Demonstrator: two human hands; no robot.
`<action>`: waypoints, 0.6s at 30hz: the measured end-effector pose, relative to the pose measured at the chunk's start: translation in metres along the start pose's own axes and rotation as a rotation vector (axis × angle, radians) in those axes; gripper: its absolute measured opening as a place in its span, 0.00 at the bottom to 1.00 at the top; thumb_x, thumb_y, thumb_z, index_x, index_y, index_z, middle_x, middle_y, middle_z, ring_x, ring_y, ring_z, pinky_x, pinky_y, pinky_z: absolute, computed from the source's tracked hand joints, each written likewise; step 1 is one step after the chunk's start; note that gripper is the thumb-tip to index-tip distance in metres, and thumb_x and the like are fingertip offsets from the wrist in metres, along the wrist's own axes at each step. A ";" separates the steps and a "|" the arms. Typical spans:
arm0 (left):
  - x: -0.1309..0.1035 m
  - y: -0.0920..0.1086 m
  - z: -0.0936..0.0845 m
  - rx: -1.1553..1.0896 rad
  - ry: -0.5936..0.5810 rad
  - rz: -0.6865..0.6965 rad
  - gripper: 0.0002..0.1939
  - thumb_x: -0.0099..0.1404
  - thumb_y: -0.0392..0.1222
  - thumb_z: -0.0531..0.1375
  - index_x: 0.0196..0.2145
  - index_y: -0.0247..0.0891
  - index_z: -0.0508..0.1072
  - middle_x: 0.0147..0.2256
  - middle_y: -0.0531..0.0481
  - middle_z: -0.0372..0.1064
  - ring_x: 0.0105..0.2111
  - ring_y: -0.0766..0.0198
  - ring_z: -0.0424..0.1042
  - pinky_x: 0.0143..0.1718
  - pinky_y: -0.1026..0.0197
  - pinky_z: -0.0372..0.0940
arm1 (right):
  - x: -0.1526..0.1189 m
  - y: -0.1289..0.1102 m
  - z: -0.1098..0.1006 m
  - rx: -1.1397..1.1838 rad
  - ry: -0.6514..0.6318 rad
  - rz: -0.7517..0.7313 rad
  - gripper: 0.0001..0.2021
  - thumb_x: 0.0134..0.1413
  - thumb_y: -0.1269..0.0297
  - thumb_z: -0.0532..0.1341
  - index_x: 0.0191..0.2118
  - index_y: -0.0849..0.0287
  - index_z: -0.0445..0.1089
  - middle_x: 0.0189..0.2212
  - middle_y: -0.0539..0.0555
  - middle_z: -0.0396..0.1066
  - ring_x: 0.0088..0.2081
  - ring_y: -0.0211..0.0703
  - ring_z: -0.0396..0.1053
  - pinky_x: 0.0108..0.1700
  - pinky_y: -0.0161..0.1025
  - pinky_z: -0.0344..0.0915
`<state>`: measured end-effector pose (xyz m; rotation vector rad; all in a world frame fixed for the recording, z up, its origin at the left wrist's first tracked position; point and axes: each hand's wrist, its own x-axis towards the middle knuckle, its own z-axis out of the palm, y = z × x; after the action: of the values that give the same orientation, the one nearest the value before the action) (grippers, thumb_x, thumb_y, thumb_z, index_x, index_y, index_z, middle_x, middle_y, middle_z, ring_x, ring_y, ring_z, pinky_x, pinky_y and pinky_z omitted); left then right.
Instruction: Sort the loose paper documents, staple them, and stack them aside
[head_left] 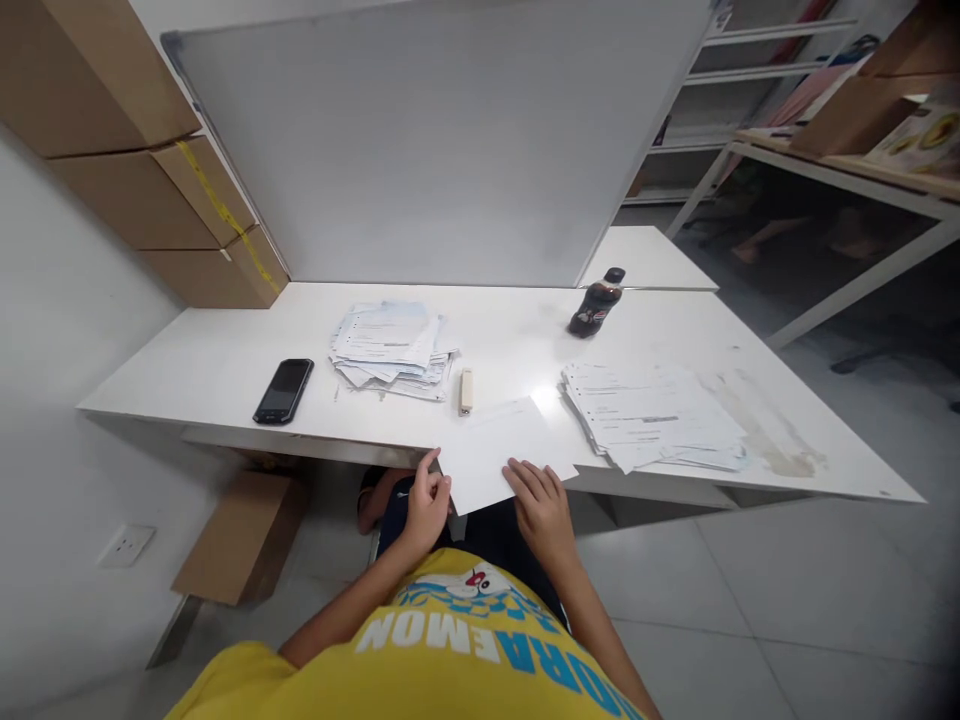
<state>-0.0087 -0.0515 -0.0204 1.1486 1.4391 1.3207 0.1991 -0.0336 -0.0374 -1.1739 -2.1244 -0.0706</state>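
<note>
Two hands' fingers (520,477) touch one white sheet (501,455).

Two paper stacks (386,345) (652,415), one bottle (595,308)

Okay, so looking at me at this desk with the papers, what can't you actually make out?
In the head view:
- Print on the left stack and right stack: too small.
- Underside of the loose sheet: turned away.
- Thumb of the right hand: hidden by hand or sheet.
- Off-white object: too small to identify.
- Most of the person whose leg shows: far table and shadow.
</note>
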 end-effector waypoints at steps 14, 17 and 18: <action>0.247 0.051 -0.068 1.213 -0.044 0.446 0.31 0.69 0.52 0.50 0.65 0.36 0.58 0.67 0.44 0.51 0.68 0.51 0.45 0.68 0.48 0.39 | 0.037 0.073 -0.068 0.660 1.192 0.903 0.15 0.54 0.55 0.59 0.44 0.57 0.69 0.38 0.54 0.72 0.45 0.51 0.71 0.49 0.53 0.69; 0.247 0.038 -0.070 1.195 -0.053 0.461 0.34 0.66 0.56 0.54 0.65 0.38 0.59 0.66 0.45 0.52 0.68 0.50 0.47 0.68 0.46 0.40 | 0.028 0.094 -0.096 0.296 1.335 0.768 0.13 0.53 0.57 0.58 0.43 0.54 0.71 0.39 0.58 0.72 0.46 0.60 0.70 0.50 0.61 0.66; 0.246 0.036 -0.070 1.183 -0.058 0.465 0.35 0.65 0.57 0.55 0.65 0.38 0.59 0.66 0.44 0.52 0.68 0.49 0.47 0.67 0.46 0.40 | 0.026 0.099 -0.102 0.193 1.325 0.722 0.13 0.54 0.57 0.57 0.42 0.53 0.72 0.40 0.59 0.72 0.47 0.63 0.69 0.51 0.63 0.65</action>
<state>-0.1280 0.1744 0.0206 2.3500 2.0358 0.5906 0.3212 0.0062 0.0279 -1.1815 -0.5130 -0.2277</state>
